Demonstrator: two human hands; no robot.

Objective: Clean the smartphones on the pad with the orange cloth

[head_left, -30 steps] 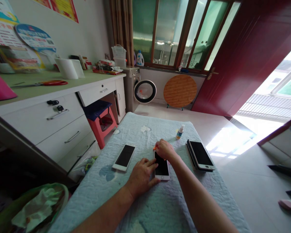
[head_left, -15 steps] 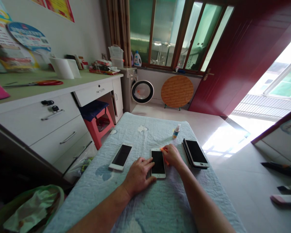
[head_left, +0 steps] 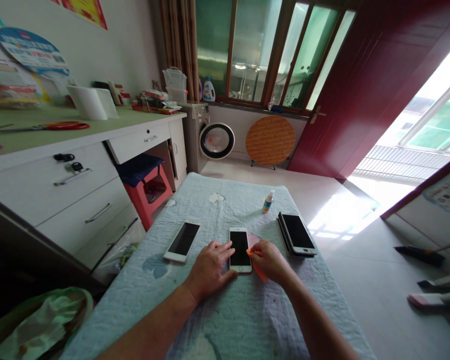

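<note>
A white smartphone [head_left: 240,250] with a dark screen lies face up on the cloth-covered table. My left hand [head_left: 211,265] holds it at its left side, fingertips on the edge and screen, thumb by the lower corner. Pinched in my right hand [head_left: 268,260] is an orange cloth [head_left: 261,272], pressed against the phone's right edge; part of the cloth hides under the fingers. To the left lies a second white smartphone [head_left: 183,241]. On the right is a stack of phones [head_left: 298,235], a white-framed one on top. Beyond my right hand stands a small spray bottle [head_left: 269,201].
A light blue quilted cloth [head_left: 213,325] covers the table. Left of it are a red stool [head_left: 153,195], a desk with drawers [head_left: 78,200] and a bin [head_left: 82,310]. A washing machine [head_left: 196,130] with its door open and a round wooden tabletop [head_left: 270,141] stand behind.
My right hand with the orange cloth has slid down the phone's right edge, towards me. My left hand keeps its place on the phone. The whole view has shifted slightly.
</note>
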